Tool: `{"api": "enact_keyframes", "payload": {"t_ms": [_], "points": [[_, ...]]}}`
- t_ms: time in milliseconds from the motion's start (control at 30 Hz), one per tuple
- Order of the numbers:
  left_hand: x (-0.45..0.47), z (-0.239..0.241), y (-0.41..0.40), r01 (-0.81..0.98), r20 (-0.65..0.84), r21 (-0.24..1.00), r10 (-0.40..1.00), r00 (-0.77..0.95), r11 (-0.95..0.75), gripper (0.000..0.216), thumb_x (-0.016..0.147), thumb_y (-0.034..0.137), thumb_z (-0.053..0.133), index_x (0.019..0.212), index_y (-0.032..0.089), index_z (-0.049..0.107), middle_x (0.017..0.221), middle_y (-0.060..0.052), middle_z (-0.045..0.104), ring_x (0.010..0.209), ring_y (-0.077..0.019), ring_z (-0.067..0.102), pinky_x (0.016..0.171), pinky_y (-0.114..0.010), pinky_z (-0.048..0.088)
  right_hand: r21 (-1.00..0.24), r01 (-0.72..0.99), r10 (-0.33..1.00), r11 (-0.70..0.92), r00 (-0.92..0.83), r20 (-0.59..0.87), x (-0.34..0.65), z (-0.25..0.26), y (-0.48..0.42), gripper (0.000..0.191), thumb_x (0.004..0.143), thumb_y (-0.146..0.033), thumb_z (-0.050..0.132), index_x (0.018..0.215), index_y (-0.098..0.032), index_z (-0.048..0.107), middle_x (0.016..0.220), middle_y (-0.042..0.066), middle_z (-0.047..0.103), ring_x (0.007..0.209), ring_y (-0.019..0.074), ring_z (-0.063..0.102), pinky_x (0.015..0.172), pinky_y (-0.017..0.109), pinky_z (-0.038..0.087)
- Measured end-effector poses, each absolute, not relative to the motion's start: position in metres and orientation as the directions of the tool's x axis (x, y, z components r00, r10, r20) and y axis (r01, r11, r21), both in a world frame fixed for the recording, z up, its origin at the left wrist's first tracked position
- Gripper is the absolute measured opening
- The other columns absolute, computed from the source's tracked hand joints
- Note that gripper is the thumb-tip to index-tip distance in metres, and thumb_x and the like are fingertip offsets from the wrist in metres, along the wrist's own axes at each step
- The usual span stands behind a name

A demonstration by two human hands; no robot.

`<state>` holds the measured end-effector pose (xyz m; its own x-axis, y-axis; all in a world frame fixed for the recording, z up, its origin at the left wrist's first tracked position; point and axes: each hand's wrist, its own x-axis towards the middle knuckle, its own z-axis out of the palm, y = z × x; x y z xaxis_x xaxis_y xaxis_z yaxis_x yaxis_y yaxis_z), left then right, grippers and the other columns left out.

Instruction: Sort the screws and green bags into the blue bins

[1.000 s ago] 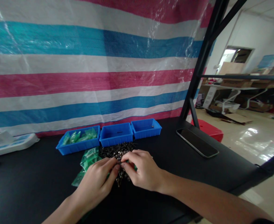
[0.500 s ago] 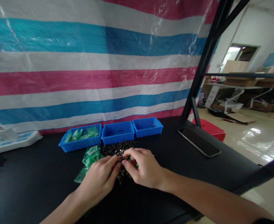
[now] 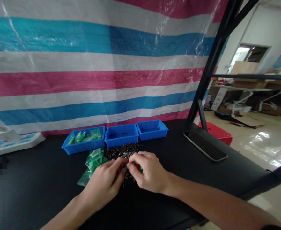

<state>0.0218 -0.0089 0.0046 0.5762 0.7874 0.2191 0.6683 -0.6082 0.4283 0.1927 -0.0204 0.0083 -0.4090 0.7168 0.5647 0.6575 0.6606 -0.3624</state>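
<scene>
My left hand [image 3: 108, 179] and my right hand [image 3: 148, 172] meet fingertip to fingertip above a pile of small screws [image 3: 122, 151]. Both are closed in a pinch; whatever lies between the fingertips is too small and hidden to name. Something green shows under the curled fingers of my right hand. Dark screws make up the back of the pile, and shinier metal pieces lie nearer the hands. Beside my left hand, green plastic bags [image 3: 93, 163] rest on the black table [image 3: 47, 185].
Three blue bins stand behind the pile: the left bin [image 3: 83, 148] holds green bags, the middle bin [image 3: 121, 140] and right bin [image 3: 152, 134] a few small pieces. A phone [image 3: 204, 145] lies right, a power strip [image 3: 18, 143] left. A black frame post [image 3: 206, 76] rises at right.
The view has shifted slightly. Both hands stay over the pile, still pinched together, with only small finger movement.
</scene>
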Motion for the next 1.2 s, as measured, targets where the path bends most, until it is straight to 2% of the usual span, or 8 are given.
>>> {"api": "enact_keyframes", "payload": {"t_ms": [100, 233, 667, 800, 1200], "points": [[0.0215, 0.0012, -0.0088, 0.675, 0.23, 0.393, 0.777, 0.586, -0.625, 0.019, 0.088, 0.025, 0.033, 0.09, 0.02, 0.052, 0.082, -0.004, 0.061, 0.075, -0.0188, 0.059, 0.066, -0.029, 0.043, -0.352, 0.647, 0.701, 0.676, -0.418, 0.578, 0.1927, 0.0078, -0.0204, 0.013, 0.082, -0.02, 0.046, 0.07, -0.018, 0.051, 0.058, -0.001, 0.055, 0.057, 0.0121, 0.05, 0.058, 0.023, 0.035], [0.0213, 0.0012, -0.0104, 0.69, 0.213, 0.357, 0.774, 0.596, -0.629, 0.027, 0.089, 0.027, 0.029, 0.077, 0.019, 0.052, 0.073, -0.004, 0.058, 0.069, -0.0185, 0.056, 0.062, -0.029, 0.041, -0.338, 0.641, 0.689, 0.689, -0.437, 0.578, 0.1924, 0.0075, -0.0199, 0.015, 0.082, -0.02, 0.045, 0.069, -0.018, 0.052, 0.058, -0.001, 0.055, 0.056, 0.0121, 0.05, 0.057, 0.023, 0.035], [0.0195, 0.0034, -0.0107, 0.682, 0.199, 0.4, 0.784, 0.588, -0.613, 0.026, 0.088, 0.023, 0.029, 0.075, 0.018, 0.05, 0.071, -0.004, 0.054, 0.067, -0.0171, 0.052, 0.062, -0.027, 0.039, -0.398, 0.607, 0.707, 0.688, -0.437, 0.556, 0.1923, 0.0087, -0.022, 0.007, 0.08, -0.022, 0.049, 0.082, -0.019, 0.055, 0.063, -0.001, 0.057, 0.06, 0.0125, 0.053, 0.059, 0.023, 0.038], [0.0201, 0.0034, -0.0106, 0.675, 0.199, 0.403, 0.779, 0.594, -0.618, 0.029, 0.09, 0.026, 0.028, 0.076, 0.018, 0.052, 0.072, -0.004, 0.055, 0.067, -0.0169, 0.052, 0.063, -0.027, 0.04, -0.44, 0.587, 0.714, 0.679, -0.392, 0.58, 0.192, 0.0082, -0.0227, 0.012, 0.077, -0.019, 0.051, 0.089, -0.018, 0.054, 0.067, 0.0, 0.059, 0.062, 0.0126, 0.056, 0.062, 0.023, 0.04], [0.0213, 0.0052, -0.011, 0.676, 0.193, 0.384, 0.771, 0.607, -0.629, 0.03, 0.09, 0.025, 0.027, 0.076, 0.018, 0.052, 0.071, -0.004, 0.055, 0.066, -0.0169, 0.053, 0.062, -0.027, 0.04, -0.386, 0.582, 0.678, 0.716, -0.444, 0.586, 0.1915, 0.011, -0.0215, 0.006, 0.078, -0.014, 0.048, 0.078, -0.018, 0.053, 0.068, 0.0, 0.058, 0.062, 0.012, 0.053, 0.061, 0.023, 0.039]]}}
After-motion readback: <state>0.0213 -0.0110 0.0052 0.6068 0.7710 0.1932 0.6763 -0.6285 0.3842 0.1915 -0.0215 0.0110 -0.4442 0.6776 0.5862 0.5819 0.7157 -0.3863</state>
